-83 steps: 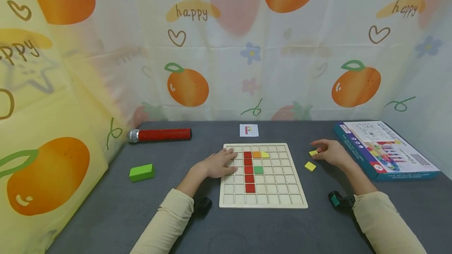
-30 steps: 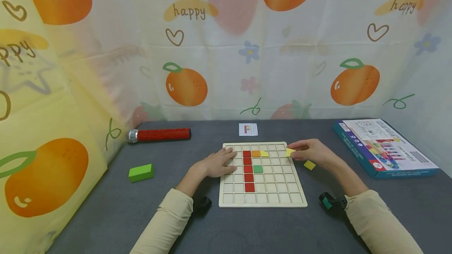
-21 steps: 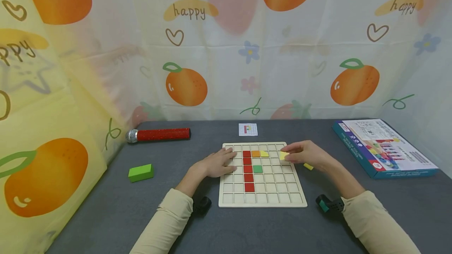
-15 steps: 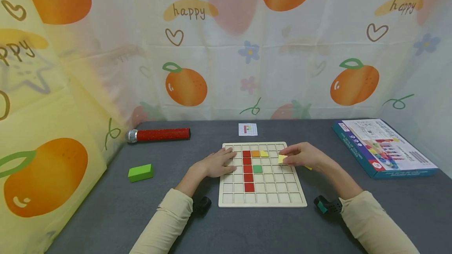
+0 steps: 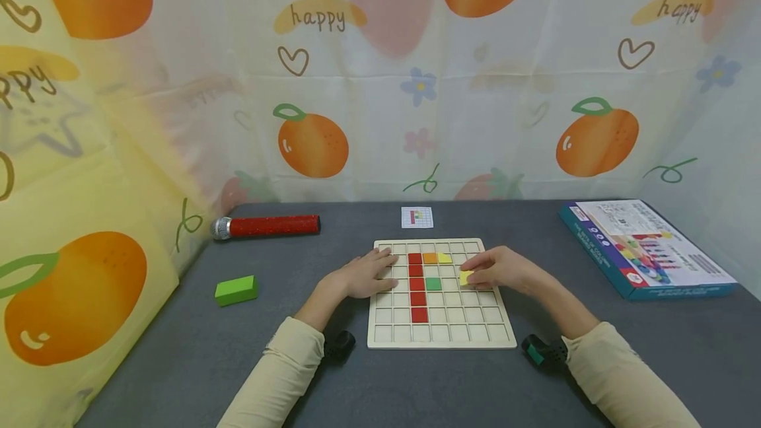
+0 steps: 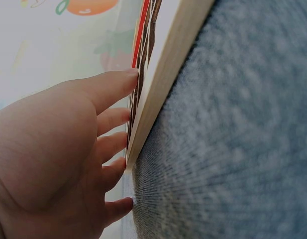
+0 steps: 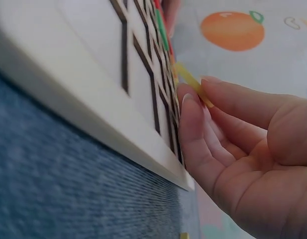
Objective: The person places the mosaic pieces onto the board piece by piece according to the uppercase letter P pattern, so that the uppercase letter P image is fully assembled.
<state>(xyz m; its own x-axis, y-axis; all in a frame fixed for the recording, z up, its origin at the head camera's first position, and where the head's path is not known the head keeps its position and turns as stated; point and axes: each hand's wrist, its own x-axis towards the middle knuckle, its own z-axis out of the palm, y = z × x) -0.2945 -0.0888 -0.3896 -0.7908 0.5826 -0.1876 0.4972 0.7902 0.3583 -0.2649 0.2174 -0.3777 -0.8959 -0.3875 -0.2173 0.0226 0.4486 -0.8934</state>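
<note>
A pale grid board (image 5: 442, 333) lies on the grey table. Red tiles (image 5: 419, 298) fill part of one column, with an orange tile (image 5: 430, 258), a yellow tile (image 5: 444, 258) and a green tile (image 5: 433, 284) to their right. On the board's left edge rests my left hand (image 5: 364, 276), fingers spread and fairly straight. Over the right part of the board, my right hand (image 5: 502, 268) pinches another yellow tile (image 7: 193, 84) between thumb and fingers, tilted in the right wrist view. A bit of a further yellow tile (image 7: 184, 235) shows at that view's bottom edge; my hand hides it in the head view.
Behind the board lies a small card (image 5: 417, 217) with a printed coloured grid. A red microphone (image 5: 273, 225) and a green block (image 5: 236, 290) are at left. At right lies a flat blue box (image 5: 654, 243). A printed curtain (image 5: 475, 104) hangs behind the table.
My right hand took one yellow tile from the table right of the board and carried it leftward over the grid, lately also nearer me. My left hand has stayed in place.
</note>
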